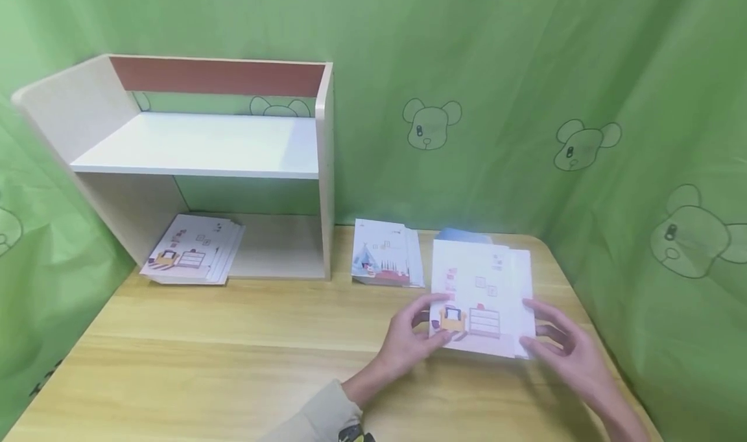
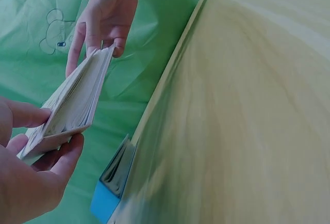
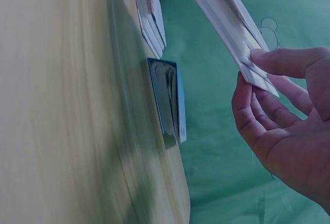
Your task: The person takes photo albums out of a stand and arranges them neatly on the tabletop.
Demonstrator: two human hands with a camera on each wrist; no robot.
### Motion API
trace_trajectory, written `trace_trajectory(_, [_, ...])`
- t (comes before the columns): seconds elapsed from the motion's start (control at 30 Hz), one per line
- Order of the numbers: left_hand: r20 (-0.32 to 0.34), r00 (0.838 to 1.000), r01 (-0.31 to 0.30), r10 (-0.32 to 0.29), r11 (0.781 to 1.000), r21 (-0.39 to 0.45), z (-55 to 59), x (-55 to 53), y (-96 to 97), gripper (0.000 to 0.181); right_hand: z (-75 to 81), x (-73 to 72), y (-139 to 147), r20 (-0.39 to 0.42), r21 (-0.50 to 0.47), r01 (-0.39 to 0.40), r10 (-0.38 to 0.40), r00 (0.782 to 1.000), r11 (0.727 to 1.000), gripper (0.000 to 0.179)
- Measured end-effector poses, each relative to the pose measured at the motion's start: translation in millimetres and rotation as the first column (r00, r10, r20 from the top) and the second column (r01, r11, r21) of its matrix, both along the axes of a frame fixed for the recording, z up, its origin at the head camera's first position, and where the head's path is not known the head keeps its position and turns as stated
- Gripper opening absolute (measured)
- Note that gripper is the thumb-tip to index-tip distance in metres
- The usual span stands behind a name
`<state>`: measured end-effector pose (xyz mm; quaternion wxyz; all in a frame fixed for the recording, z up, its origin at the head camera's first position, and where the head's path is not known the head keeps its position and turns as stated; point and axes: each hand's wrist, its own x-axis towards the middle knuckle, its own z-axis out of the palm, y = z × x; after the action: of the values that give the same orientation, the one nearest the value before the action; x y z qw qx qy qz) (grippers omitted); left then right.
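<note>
Head view: held stack (image 1: 475, 286) is up off the worktop (image 1: 245, 358), tilted, printed face toward the camera. Left hand (image 1: 408, 338) clamps its left edge, thumb on the face, fingers underneath; right hand (image 1: 569, 348) pinches the right edge. Sheets sit uneven, lower ones poking out on the right. To do this well: grip light but even on both sides, square the edges by tapping or pressing inward, don't bend corners, don't let inner sheets slip; keep clear of the blue stack (image 1: 463, 236) just behind.

Materials: held stack looks like white paper or thin card, flat rectangle, armchair and drawers print; left wrist view shows many thin layers gaping at the edge. Tent-print stack (image 1: 379, 254) on worktop, similar paper. Another stack (image 1: 189, 251) lies in the lower bay of the shelf (image 1: 192, 144): pale wood-look sides, smooth white board. Curtain (image 1: 373, 34): soft green, creased, bear-head outlines.
</note>
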<state>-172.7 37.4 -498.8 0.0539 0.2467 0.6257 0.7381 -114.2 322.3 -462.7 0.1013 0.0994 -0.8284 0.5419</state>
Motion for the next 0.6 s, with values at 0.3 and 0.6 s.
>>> trace_trajectory(0.3, [0.036,0.999,0.02,-0.018,0.998,-0.052,-5.1,9.4,13.0,0.061,-5.6,11.1,17,0.02,0.105,0.017,-0.02,1.0,0.994,0.062])
trace_trajectory(0.6, [0.019,1.0,-0.003,0.005,0.997,-0.081,-9.3,14.3,29.1,0.063,-12.3,17.5,34,0.08,0.173,0.055,-0.069,0.994,0.983,0.062])
